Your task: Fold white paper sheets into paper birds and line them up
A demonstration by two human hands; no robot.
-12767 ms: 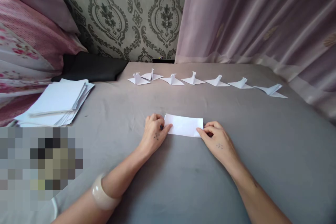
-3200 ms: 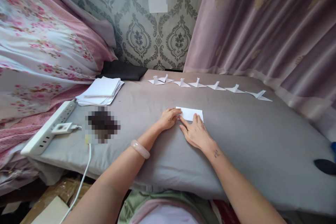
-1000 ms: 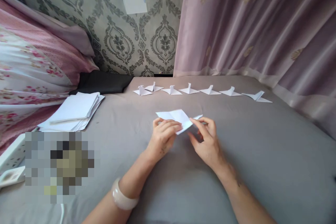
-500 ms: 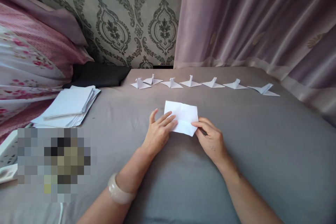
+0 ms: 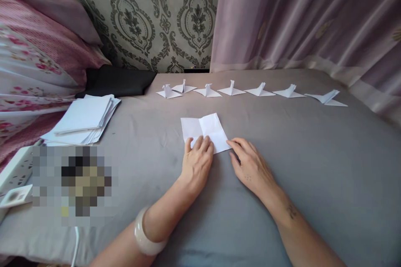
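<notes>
A white sheet of paper (image 5: 214, 127) with crossing creases lies on the grey cloth in front of me, its left and right halves slightly raised about the middle fold. My left hand (image 5: 198, 162) rests on the lower part of the sheet with fingers stretched out, covering some of its near edge. At the paper's right corner, the fingertips of my right hand (image 5: 250, 164) touch or nearly touch it, and the thumb stands apart from the fingers. A pale bangle (image 5: 145, 235) circles my left wrist.
Several folded white paper birds (image 5: 232, 88) stand in a row along the back. On the left are a stack of white paper (image 5: 83, 114), a black folded item (image 5: 119, 81), a white power strip (image 5: 19, 169) and a blurred patch. Pink curtains (image 5: 282, 16) hang behind on the right.
The paper has turned and shifted left, with its middle crease now standing out. My left hand has slid to its near edge. My right hand has loosened its pinch on the corner.
</notes>
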